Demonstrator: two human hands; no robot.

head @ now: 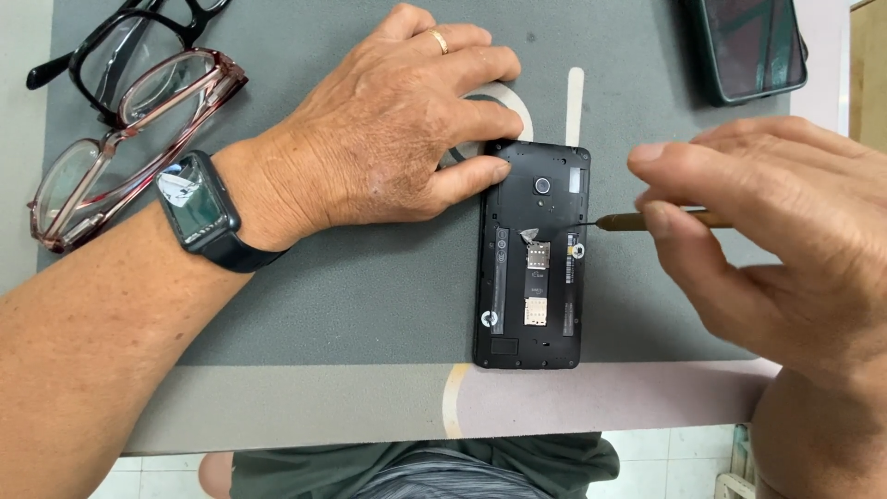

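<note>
**Opened Phone: Position, Hold and Handling**

The phone (pixel 532 254) lies face down on the grey work mat (pixel 351 305), back cover off, its lower end near the mat's front edge and right of centre. Card slots and the camera lens are exposed in the black inner frame.

The left hand (pixel 397 139) rests flat on the mat, fingers spread and closed on nothing; its thumb tip presses the phone's upper left corner to steady it. A smartwatch (pixel 196 211) sits on that wrist.

The right hand (pixel 785 240) pinches a slim screwdriver (pixel 661 221) between thumb and fingers, closed firmly on the handle. The tip meets the phone's right edge, about a third of the way down.

Handling judgement: the phone is light and rigid, and would likely slide on the mat if not pinned. The exposed contacts and lens look fragile; hold is best taken on the outer frame edges or corners, not the open interior.

Two pairs of glasses (pixel 120 120) lie at the mat's far left corner. A second, dark-cased phone (pixel 748 46) lies at the far right corner.
</note>
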